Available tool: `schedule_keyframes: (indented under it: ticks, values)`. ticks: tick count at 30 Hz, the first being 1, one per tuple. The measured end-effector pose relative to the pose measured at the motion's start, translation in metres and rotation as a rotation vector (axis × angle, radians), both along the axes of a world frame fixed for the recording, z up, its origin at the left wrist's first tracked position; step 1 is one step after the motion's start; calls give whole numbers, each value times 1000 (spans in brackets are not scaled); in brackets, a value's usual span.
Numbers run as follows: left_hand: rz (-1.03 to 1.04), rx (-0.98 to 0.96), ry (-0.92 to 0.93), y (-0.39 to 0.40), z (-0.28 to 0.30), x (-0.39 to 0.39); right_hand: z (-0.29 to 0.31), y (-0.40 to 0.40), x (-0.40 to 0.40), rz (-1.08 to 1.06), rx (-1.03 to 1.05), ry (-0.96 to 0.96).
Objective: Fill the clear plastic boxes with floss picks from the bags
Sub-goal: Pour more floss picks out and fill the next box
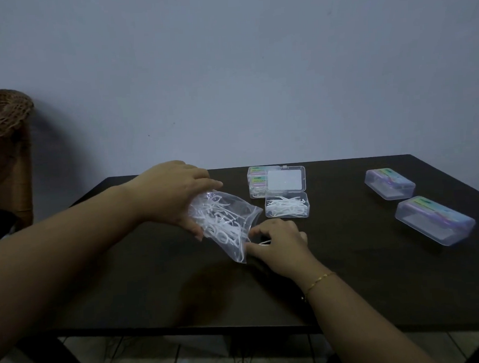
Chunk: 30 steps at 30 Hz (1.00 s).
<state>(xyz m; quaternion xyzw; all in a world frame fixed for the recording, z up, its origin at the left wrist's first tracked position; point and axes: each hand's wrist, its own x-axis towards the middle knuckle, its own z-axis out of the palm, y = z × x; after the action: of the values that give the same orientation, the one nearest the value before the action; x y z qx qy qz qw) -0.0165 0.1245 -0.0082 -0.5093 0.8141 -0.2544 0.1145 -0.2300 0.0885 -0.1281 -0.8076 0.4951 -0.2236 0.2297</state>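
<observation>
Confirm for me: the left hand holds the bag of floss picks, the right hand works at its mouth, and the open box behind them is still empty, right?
Not quite. The head view shows the open box already holds a layer of white floss picks. The rest stands: the left hand holds the bag, and the right hand works at its mouth.

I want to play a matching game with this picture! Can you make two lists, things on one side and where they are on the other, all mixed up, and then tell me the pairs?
Things:
1. plastic bag of floss picks
2. open clear box
3. gold bracelet
4. wicker basket

Places:
A. on the wrist of the right hand
B. far left, beside the table
C. in the grip of the left hand
D. mid-table, partly filled with picks

Pairs: 1-C, 2-D, 3-A, 4-B
</observation>
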Motion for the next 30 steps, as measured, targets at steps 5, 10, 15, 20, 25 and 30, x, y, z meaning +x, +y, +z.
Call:
schedule_keyframes:
  ticks: [5,10,15,20,25,30]
  values:
    - [-30,-5,-12,-2,2,-3,-3,0,1,-28,8,-55]
    - [-14,-14,-24,-1,6,-3,1,1,-1,-38,50,-171]
    - [-39,-25,-11,-1,6,-7,-1,1,1,18,-15,-29]
    - [61,53,-111,-2,14,-14,-1,2,1,-46,-12,-117]
    - [25,52,-86,-4,18,-14,3,5,0,20,5,-108]
    - [19,65,-123,-8,18,-21,1,4,1,-7,-16,-54]
